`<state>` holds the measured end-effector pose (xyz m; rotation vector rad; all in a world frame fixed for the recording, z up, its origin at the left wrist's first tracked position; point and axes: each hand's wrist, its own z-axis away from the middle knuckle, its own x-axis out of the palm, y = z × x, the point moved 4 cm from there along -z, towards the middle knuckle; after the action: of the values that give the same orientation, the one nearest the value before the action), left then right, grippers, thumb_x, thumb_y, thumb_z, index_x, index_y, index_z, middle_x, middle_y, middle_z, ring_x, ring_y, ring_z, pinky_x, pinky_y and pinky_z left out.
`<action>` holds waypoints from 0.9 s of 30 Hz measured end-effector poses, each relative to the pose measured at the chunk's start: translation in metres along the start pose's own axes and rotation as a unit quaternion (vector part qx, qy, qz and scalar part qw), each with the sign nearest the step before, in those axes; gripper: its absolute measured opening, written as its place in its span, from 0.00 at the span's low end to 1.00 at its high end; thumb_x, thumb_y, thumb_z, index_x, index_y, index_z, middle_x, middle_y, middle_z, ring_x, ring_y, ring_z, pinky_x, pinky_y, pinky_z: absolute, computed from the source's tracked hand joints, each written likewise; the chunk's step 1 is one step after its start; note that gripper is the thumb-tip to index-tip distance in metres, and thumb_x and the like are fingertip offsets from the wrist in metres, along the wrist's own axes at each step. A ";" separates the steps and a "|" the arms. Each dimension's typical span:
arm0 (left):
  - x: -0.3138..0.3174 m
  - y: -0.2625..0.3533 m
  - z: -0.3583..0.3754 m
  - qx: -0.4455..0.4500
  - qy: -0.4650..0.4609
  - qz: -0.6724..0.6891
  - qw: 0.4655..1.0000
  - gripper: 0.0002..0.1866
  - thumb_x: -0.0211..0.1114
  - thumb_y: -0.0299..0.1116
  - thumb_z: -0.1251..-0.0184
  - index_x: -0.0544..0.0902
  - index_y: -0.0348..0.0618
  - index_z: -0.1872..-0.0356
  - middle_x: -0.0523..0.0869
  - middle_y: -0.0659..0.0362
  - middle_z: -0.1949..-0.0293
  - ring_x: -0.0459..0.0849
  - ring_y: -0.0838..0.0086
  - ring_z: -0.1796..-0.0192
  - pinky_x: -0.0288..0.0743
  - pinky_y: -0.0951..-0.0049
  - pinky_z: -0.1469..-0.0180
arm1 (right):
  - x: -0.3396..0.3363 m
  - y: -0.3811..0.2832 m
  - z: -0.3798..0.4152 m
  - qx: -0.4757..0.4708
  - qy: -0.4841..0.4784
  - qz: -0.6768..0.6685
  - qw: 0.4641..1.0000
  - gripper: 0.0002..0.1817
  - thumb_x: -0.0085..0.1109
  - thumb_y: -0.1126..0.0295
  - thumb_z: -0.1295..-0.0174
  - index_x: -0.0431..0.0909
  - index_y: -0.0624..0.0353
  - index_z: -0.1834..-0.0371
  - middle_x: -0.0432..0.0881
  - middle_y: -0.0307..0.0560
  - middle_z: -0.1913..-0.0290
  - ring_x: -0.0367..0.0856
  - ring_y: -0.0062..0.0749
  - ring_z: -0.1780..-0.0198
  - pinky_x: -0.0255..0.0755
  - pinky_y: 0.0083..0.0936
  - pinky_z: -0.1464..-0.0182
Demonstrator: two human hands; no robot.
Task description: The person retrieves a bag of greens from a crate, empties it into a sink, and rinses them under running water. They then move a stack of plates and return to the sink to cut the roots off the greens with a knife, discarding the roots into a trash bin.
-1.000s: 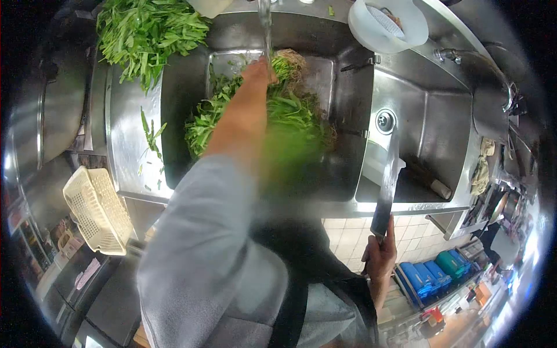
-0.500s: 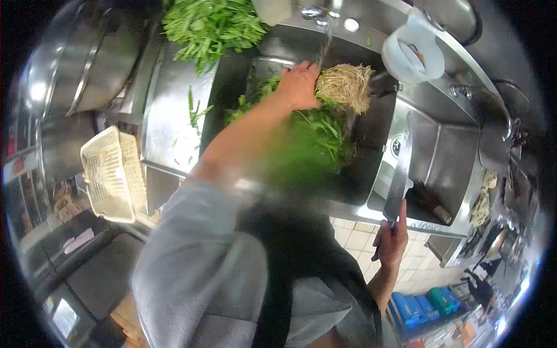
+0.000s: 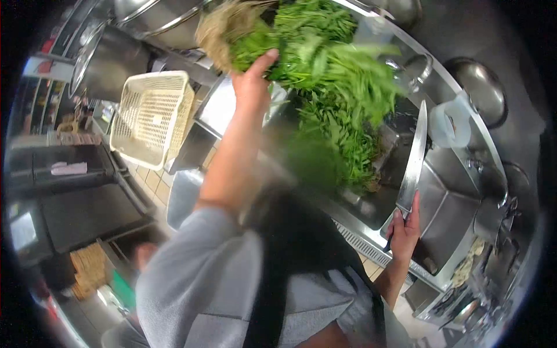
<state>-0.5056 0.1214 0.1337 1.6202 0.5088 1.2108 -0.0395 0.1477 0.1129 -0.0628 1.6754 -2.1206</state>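
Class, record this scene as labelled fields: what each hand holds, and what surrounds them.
Left hand: grips a leafy green bunch with straw-coloured roots
Right hand: holds a long steel-bladed knife by its handle, blade pointing away from the body
Sink: angular grey steel, more green leafy stalks inside
Left side: cream perforated plastic basket
Right side: translucent white plastic bowl

Floored in pale square tiles (image 3: 152, 180) with visible joint lines, showing at left and in a sliver below the front edge of the sink. Fitted with a stainless-steel sink unit (image 3: 449, 206), set diagonally across the view and backed at upper right by a dull grey wall (image 3: 493, 35). Furnished at left with dark flat-panelled units (image 3: 96, 211) and, farther off, crowded shelves (image 3: 49, 104). Lit to white glare on the drainboard (image 3: 223, 107), dimmer along the wall.
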 end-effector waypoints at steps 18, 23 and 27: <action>-0.115 0.035 0.078 -0.163 -0.109 -0.508 0.839 0.38 0.76 0.48 0.43 0.74 0.41 0.34 0.80 0.43 0.40 0.78 0.49 0.40 0.73 0.51 0.38 | 0.163 -0.056 -0.034 -0.078 -0.281 0.142 0.946 0.36 0.55 0.76 0.31 0.59 0.45 0.19 0.69 0.28 0.75 0.63 0.13 0.77 0.62 0.15 0.72; -0.115 0.008 -0.001 0.248 -0.109 -0.772 0.575 0.41 0.79 0.54 0.52 0.78 0.36 0.41 0.87 0.48 0.50 0.85 0.50 0.47 0.79 0.53 0.44 | 0.161 -0.061 -0.037 -0.019 -0.251 0.136 0.958 0.38 0.56 0.75 0.32 0.56 0.39 0.19 0.71 0.28 0.74 0.65 0.12 0.77 0.65 0.17 0.75; -0.112 -0.018 -0.024 -0.080 -0.350 -0.759 0.543 0.49 0.80 0.63 0.62 0.79 0.38 0.42 0.87 0.45 0.51 0.86 0.54 0.46 0.79 0.57 0.44 | 0.164 -0.060 -0.035 -0.016 -0.238 0.119 0.964 0.39 0.56 0.76 0.32 0.56 0.40 0.18 0.70 0.28 0.74 0.64 0.12 0.78 0.64 0.16 0.76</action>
<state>-0.5680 0.0515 0.0660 0.7345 0.8789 -0.7080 -0.2163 0.1311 0.1220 -0.3370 1.3541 -1.7278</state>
